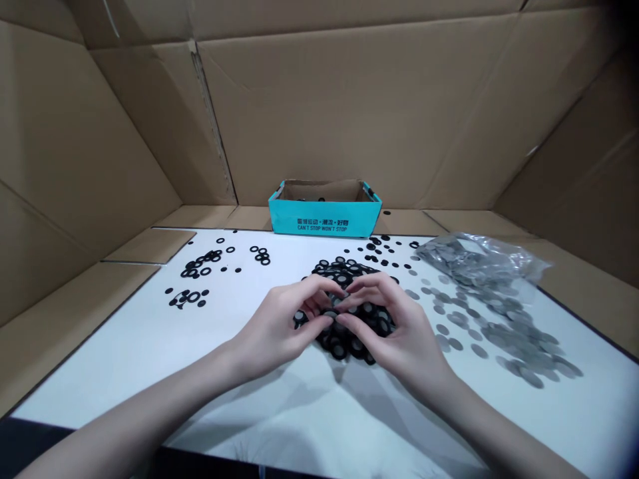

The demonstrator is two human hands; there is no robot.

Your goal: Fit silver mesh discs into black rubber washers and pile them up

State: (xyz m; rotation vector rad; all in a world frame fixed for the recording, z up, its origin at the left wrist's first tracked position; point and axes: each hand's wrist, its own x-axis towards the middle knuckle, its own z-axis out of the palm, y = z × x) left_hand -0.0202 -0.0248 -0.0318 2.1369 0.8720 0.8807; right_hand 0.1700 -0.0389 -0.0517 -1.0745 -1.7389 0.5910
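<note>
My left hand and my right hand meet at the fingertips over a pile of black rings with grey centres. Between the two thumbs and fingers sits one small ring with a grey disc, pinched from both sides. The fingers of each hand are bent and drawn together. Part of the pile lies hidden behind my hands.
A turquoise box stands at the back. Loose black rings lie at the left, small black pieces behind the pile. Grey discs spread at the right by a clear plastic bag. Cardboard walls surround the table.
</note>
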